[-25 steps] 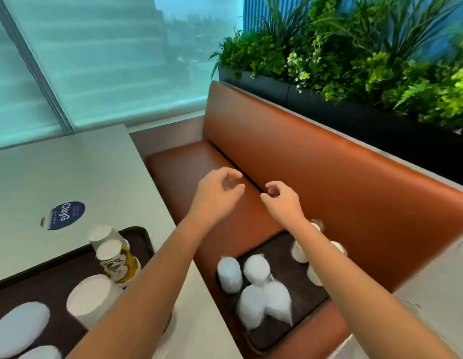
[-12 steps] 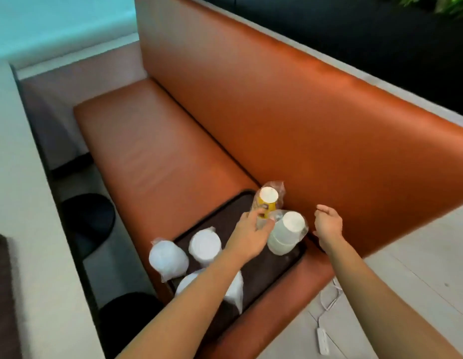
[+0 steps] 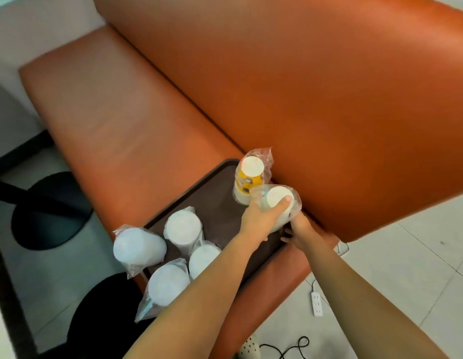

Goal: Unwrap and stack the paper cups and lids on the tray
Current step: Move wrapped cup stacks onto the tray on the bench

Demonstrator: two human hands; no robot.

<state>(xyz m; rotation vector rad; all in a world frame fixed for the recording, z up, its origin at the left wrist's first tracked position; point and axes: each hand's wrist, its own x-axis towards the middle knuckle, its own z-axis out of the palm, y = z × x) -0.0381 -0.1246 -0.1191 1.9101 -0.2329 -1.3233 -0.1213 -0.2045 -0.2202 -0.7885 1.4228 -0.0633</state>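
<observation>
orange bench seat (image 3: pixel 116 104), dark tray (image 3: pixel 214 203), both hands, left (image 3: pixel 261 216) and right (image 3: pixel 301 230), around wrapped white cups (image 3: pixel 282 203)

Orange bench (image 3: pixel 173 104), white power strip (image 3: pixel 317 303)

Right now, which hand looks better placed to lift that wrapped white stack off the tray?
The left hand: its fingers already wrap the white stack, thumb on top. The right hand sits lower, at the stack's base by the tray edge, so it seems better suited to steadying.
</observation>
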